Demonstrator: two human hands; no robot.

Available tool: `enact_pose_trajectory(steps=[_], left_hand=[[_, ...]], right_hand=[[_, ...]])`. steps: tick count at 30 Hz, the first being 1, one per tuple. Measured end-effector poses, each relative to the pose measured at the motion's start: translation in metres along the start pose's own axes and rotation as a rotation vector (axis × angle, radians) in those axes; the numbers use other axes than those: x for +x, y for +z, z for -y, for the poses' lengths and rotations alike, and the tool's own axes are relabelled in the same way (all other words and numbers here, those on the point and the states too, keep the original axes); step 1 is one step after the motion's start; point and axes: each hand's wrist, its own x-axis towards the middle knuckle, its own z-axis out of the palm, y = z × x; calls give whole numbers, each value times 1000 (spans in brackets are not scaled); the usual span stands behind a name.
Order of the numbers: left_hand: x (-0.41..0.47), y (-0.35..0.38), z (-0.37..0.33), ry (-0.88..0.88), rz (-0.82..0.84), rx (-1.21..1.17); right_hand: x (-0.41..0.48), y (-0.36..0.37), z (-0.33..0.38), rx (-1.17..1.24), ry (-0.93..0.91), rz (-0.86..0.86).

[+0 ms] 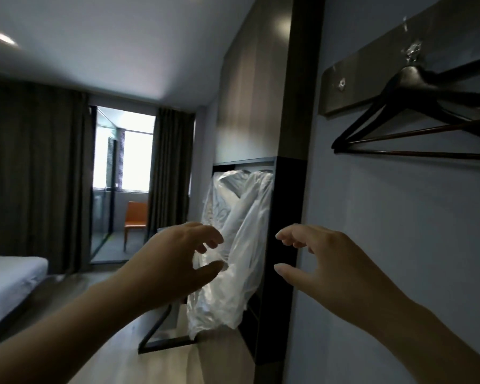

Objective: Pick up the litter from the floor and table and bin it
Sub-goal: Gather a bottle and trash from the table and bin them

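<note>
Left hand [175,261] up in front, fingers loosely bent, thumb well apart from them, nothing pinched. Right hand [327,259] the same in mirror fashion, just beside the dark edge of the wardrobe [287,195], gripping nothing. Palms turned toward each other with a gap between, more likely a reach in mid-air or a balancing gesture than a grasp. Behind the left fingertips, white robes under a clear plastic cover [241,231], hung in the open wardrobe, presumably for cleanliness and clearance from the ground; touching the cover or merely in front of it: cannot tell. On the wall to the right, dark hangers [367,113] hooked on a metal wall plate [358,90], presumably for guests' clothes. Farther off, a bed [9,275] at the left, dark curtains [39,167] drawn partly aside from a glass door [101,206], an orange chair [135,220] beyond the glass. As for litter: none plainly visible here, neither on the pale floor [194,367] nor elsewhere. No table and no bin to be made out either, only a black metal frame [154,328] low beside the wardrobe, purpose unclear. Judged from this, early in the task or between pick-ups: gaze too high for the floor, hands free and ready. Next, probably, a look downward and a search of floor and table for scraps. Worth avoiding: mistaking the plastic cover for rubbish, thin and crinkly as it looks, and easily snagged by bent fingers.
</note>
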Motion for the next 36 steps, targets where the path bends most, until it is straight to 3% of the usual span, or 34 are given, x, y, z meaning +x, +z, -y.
enact_pose_trajectory(steps=[13,25,36], left_hand=[[-66,-49,62,-198,-2,152],[-119,-114,192,-220,-18,163],[-107,-95,286,-232,14,117]], right_hand=[[46,80,69,150,-160,77],[107,157,187,162,-193,65],[169,238,207,108,-208,155]])
